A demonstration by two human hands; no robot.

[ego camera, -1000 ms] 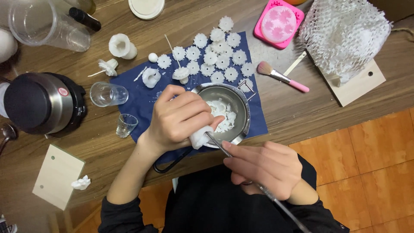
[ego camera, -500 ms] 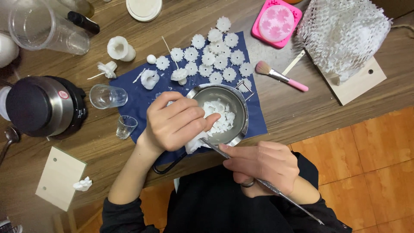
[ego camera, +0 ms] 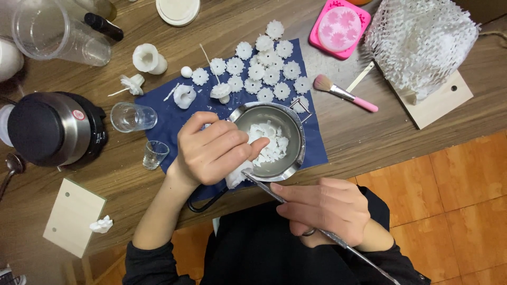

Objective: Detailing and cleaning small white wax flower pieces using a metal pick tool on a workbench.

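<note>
A small steel pot (ego camera: 296, 138) holding white wax chunks (ego camera: 269, 145) stands on a dark blue cloth (ego camera: 174, 121) at the table's front edge. My left hand (ego camera: 214, 150) sits over the pot's left rim, shut on a white lump of wax (ego camera: 237, 175). My right hand (ego camera: 322, 211), just in front of the pot, grips a long thin metal tool (ego camera: 264, 188) whose tip touches the lump. Several white flower-shaped wax pieces (ego camera: 264, 71) lie on the cloth behind the pot.
A black and steel kettle (ego camera: 50, 129) stands at the left, with two small glasses (ego camera: 132, 117) beside it. A large clear cup (ego camera: 53, 34), a pink mould (ego camera: 340, 26), a pink-handled brush (ego camera: 343, 94), white mesh wrap (ego camera: 420, 42) and wooden boards (ego camera: 71, 216) surround the cloth.
My left hand has shifted slightly left and forward with the lump, and the tool in my right hand has kept working against it. The pot stays put.
</note>
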